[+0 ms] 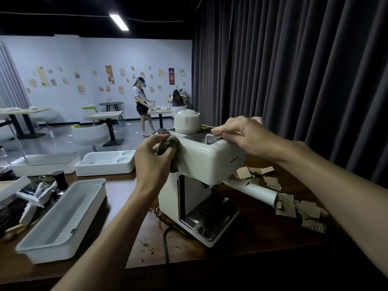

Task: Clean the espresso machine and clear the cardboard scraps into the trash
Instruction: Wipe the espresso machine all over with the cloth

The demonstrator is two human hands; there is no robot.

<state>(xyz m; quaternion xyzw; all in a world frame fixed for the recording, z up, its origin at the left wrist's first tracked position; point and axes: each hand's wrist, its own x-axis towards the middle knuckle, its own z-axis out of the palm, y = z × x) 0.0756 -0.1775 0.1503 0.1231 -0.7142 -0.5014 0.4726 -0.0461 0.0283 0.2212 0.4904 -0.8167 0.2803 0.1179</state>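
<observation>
A cream espresso machine point(206, 162) stands on the dark wooden table point(130, 190), its drip tray facing the lower right. My left hand point(154, 162) presses a grey-green cloth point(171, 151) against the machine's upper left side. My right hand point(241, 136) rests on the top right edge, fingers closed over a metal rail there. Torn cardboard scraps point(294, 204) lie on the table to the right of the machine, around a white cylinder point(258, 195). Small crumbs point(147, 246) are scattered in front of the machine.
A long white tray point(63, 221) sits at the left, beside a pile of utensils point(35, 196). Two more white trays point(105, 164) stand further back. A black power cord point(165, 244) runs toward the table's front edge. Dark curtains hang on the right. Two people work at far tables.
</observation>
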